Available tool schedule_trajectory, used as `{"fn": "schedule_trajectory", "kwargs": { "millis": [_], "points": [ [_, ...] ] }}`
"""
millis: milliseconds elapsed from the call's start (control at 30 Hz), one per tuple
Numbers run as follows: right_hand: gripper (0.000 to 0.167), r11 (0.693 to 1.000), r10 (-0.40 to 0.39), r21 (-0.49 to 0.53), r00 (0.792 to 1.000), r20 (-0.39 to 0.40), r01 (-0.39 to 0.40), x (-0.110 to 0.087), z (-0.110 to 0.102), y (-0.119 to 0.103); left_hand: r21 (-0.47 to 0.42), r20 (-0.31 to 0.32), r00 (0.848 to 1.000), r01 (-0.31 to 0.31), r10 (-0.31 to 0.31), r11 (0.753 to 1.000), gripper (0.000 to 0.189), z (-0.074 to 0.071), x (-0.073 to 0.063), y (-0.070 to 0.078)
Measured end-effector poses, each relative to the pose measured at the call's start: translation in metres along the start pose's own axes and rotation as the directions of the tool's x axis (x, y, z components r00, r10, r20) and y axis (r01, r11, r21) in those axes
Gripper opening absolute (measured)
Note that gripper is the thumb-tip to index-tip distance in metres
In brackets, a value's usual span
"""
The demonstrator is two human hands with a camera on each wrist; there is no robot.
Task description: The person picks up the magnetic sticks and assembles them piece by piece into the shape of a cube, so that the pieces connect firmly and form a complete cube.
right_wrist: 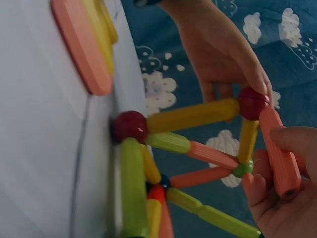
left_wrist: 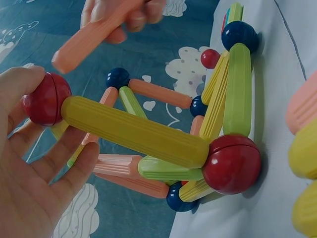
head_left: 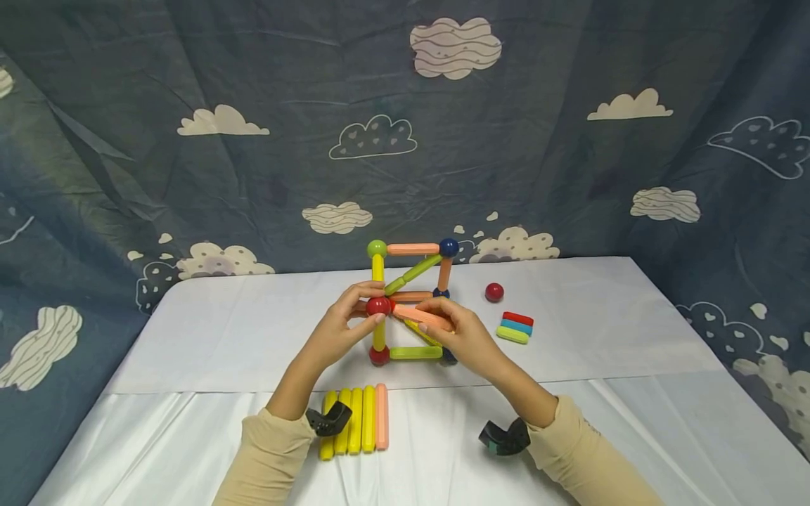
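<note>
A frame of magnetic sticks and balls [head_left: 415,353] stands on the white-covered table. My left hand [head_left: 330,332] holds the red ball [head_left: 378,306] at its near upper left corner, thumb and fingers around the ball. From that ball a yellow stick [left_wrist: 133,130] runs down to a lower red ball [left_wrist: 232,163]. My right hand [head_left: 471,339] pinches a salmon-coloured stick [right_wrist: 280,153], its far end right by the upper red ball. Behind, a green ball [head_left: 377,249] and a dark blue ball [head_left: 448,247] carry another salmon stick [head_left: 413,249] between them.
Several yellow sticks [head_left: 357,422] and one salmon stick [head_left: 382,417] lie in a row in front, beside my left forearm. Right of the frame are a loose red ball [head_left: 494,292] and short red [head_left: 519,319], blue [head_left: 517,327] and green [head_left: 512,336] sticks. A cloud-patterned curtain [head_left: 291,190] hangs behind.
</note>
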State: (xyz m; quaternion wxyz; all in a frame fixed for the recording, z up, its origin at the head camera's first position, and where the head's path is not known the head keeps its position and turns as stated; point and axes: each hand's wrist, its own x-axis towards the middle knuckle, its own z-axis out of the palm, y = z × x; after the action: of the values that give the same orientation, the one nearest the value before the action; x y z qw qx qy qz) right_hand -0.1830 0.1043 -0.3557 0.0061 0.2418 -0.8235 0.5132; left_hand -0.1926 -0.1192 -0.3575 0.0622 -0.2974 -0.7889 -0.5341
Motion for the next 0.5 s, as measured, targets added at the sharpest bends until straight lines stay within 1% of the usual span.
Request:
{"fn": "schedule_trajectory", "kwargs": {
  "millis": [133,200,267,333,400,500],
  "points": [
    [0.033,0.994,-0.102,-0.033,0.995,0.001,0.102,0.014,-0.006,0.019,0.004,-0.003,1.0,-0.009,0.009,1.0,0.032,0.003,0.002,-0.018],
    [0.034,0.991,-0.128,-0.049,0.992,0.005,0.129,0.017,-0.008,0.019,0.025,-0.017,1.0,-0.023,0.024,0.999,0.033,0.005,0.003,-0.023],
    [0.034,0.989,-0.14,-0.042,0.99,0.009,0.14,0.019,-0.009,0.018,0.057,-0.028,0.999,-0.037,0.039,0.998,0.035,0.008,0.005,-0.023],
    [0.034,0.991,-0.133,-0.03,0.991,0.014,0.133,0.019,-0.009,0.016,0.104,-0.031,0.998,-0.045,0.049,0.994,0.039,0.012,0.008,-0.021],
    [0.033,0.991,-0.132,-0.026,0.991,0.021,0.132,0.018,-0.011,0.007,0.152,-0.021,0.998,-0.052,0.056,0.987,0.041,0.016,0.012,-0.019],
    [0.035,0.994,-0.105,-0.033,0.994,0.025,0.106,0.014,-0.015,-0.004,0.2,-0.006,0.998,-0.06,0.063,0.978,0.036,0.022,0.016,-0.018]
  ]
}}
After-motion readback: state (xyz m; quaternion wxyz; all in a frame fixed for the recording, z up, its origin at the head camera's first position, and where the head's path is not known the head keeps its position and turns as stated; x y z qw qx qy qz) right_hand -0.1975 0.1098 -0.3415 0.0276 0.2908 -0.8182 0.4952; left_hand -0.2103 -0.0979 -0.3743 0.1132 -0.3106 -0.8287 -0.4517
